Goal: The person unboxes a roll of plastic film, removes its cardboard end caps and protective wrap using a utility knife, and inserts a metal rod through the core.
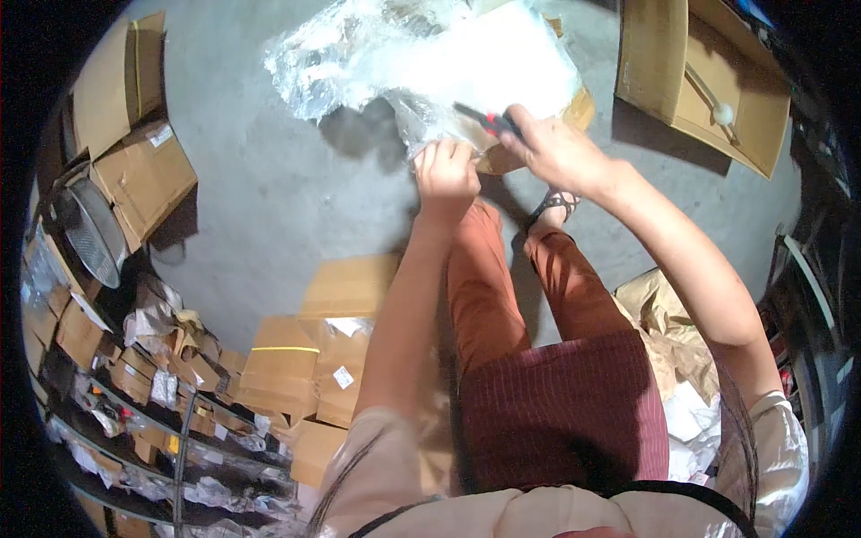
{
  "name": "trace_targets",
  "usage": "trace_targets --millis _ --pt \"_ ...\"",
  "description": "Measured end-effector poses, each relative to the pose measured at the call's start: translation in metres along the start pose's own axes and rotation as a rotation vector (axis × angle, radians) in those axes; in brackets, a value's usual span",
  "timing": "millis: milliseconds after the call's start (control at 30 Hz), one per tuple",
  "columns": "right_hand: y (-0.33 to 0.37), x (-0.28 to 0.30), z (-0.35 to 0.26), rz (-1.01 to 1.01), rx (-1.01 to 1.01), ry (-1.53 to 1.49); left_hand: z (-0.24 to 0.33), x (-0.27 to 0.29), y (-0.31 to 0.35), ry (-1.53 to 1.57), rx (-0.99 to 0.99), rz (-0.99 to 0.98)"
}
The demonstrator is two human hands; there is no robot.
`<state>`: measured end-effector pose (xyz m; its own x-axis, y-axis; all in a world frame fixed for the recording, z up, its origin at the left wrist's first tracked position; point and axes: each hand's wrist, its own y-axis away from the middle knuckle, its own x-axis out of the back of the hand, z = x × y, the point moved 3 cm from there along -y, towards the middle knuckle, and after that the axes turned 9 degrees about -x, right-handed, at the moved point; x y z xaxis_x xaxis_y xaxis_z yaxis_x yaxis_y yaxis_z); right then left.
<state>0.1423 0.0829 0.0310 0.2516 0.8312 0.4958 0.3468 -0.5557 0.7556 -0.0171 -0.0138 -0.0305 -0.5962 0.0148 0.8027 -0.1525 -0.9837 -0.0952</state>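
Note:
Ahead of me a large bundle of clear plastic wrap (359, 58) lies over the floor, its middle washed out by bright light. The fingers of my left hand (447, 175) are closed on the wrap's near edge. My right hand (560, 152), just right of it, grips a slim black tool with a red part (475, 117). Its dark end points to the far left, over the wrap; blur hides its exact kind. Brown cardboard (504, 160) shows under the wrap between my hands.
An open cardboard box (655, 63) with a pale rod (704, 90) inside stands at the far right. More boxes (143, 179) and a mesh basket (94, 233) line the left side. Shelves (184, 448) with packed goods are at lower left; crumpled brown paper (668, 332) lies beside my right leg.

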Motion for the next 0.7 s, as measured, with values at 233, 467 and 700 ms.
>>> trace_targets --millis 233,467,700 --pt "0.027 -0.015 -0.001 -0.112 0.015 0.099 0.005 0.000 0.004 0.165 0.108 0.020" --pt "0.009 -0.018 -0.003 -0.087 0.070 0.189 0.006 0.004 -0.001 0.217 0.118 0.069" --pt "-0.010 -0.017 -0.007 -0.190 0.150 0.346 0.007 0.005 -0.007 0.233 0.075 0.104"
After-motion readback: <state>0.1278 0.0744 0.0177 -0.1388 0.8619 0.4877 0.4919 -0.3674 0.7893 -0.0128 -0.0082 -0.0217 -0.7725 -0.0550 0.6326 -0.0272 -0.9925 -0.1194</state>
